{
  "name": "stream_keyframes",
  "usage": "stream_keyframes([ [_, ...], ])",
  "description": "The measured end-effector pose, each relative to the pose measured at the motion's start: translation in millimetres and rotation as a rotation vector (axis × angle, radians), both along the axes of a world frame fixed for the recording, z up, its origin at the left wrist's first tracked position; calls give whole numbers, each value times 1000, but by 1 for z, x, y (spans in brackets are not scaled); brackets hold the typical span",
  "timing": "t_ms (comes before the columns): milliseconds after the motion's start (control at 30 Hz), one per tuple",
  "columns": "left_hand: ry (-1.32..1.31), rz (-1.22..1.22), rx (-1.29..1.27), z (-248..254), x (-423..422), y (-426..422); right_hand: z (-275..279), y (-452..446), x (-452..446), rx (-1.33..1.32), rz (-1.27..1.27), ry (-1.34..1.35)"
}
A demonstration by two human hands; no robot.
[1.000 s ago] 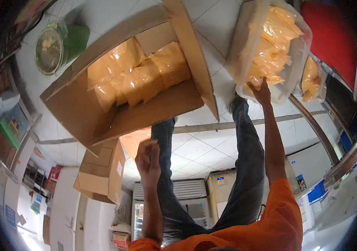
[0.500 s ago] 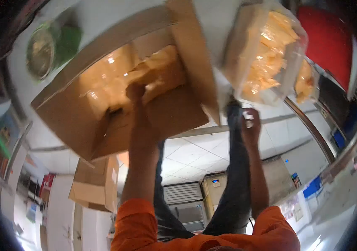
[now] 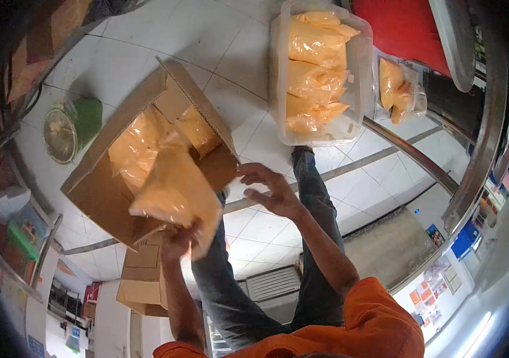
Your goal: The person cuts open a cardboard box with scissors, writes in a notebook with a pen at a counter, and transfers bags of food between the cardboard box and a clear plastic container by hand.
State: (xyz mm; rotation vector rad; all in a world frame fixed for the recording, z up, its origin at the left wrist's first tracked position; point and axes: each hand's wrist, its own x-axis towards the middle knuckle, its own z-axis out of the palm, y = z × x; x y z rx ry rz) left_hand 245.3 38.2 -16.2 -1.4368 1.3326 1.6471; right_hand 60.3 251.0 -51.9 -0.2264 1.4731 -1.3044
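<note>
My left hand [image 3: 178, 240] is closed round the lower end of a clear plastic bag of orange-yellow stuff [image 3: 174, 185]. The bag is lifted, tilted, over the near side of an open cardboard box [image 3: 102, 197]. More such bags [image 3: 135, 140] lie inside the box, partly hidden by the lifted one. My right hand [image 3: 269, 190] holds nothing, fingers apart, close to the box's right corner. Ahead of it stands a clear plastic tub [image 3: 359, 89], with several of the same bags [image 3: 320, 48] lying in it.
A green bucket [image 3: 87, 122] is left of the box. Right of the tub are a smaller bundle of orange bags [image 3: 393, 83] and a red surface [image 3: 400, 27]. Metal rails [image 3: 415, 152] run along the right. A second cardboard box [image 3: 141, 289] is at the lower left.
My left hand has come out of the box with a bag, drawn toward me. My right hand has moved left toward the box and its fingers have spread. The view has shifted.
</note>
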Motion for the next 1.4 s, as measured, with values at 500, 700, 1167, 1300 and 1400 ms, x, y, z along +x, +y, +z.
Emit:
stream_keyframes([
  [500, 554, -183, -385, 38, -221, 168, -132, 253, -298, 689, -112, 271],
  [700, 303, -159, -391, 7, -110, 157, -114, 204, -282, 590, 255, 831],
  [1167, 279, 275, -307, 30, 115, 29, -200, -274, 102, 279, 843, 373],
  [1300, 231, 411, -469, 10, 194, -4, -395, -331, 168, 384, 441, 854],
  [1400, 50, 561, -436, -6, 227, -20, -412, -330, 181, 573, 335, 919],
])
